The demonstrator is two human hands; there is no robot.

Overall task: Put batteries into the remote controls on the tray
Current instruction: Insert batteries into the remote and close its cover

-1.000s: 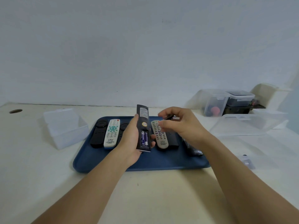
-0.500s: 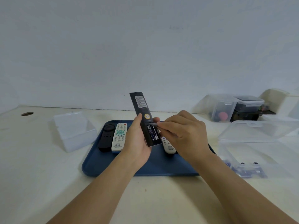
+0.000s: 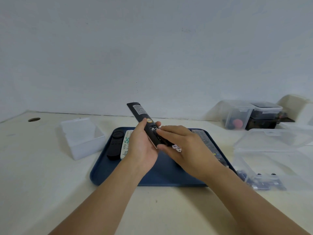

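My left hand (image 3: 140, 146) holds a long black remote (image 3: 140, 112) back side up above the blue tray (image 3: 166, 177), tilted away to the left. My right hand (image 3: 184, 146) grips the remote's near end, with its fingertips pressing a dark battery cover (image 3: 158, 135) over the compartment. The batteries inside are hidden. On the tray lie a short black remote (image 3: 115, 145), a white remote (image 3: 126, 143), a grey remote (image 3: 176, 147) mostly under my right hand, and a dark remote (image 3: 205, 139) at the right.
A clear box (image 3: 271, 160) to the right of the tray holds several loose batteries (image 3: 264, 183). A clear lidded box (image 3: 83, 138) stands left of the tray. More containers (image 3: 237, 114) sit at the back right by the wall.
My right hand brought the dark cover from above the tray onto the remote's back. The batteries that showed in the open compartment are now covered by my fingers and the cover.
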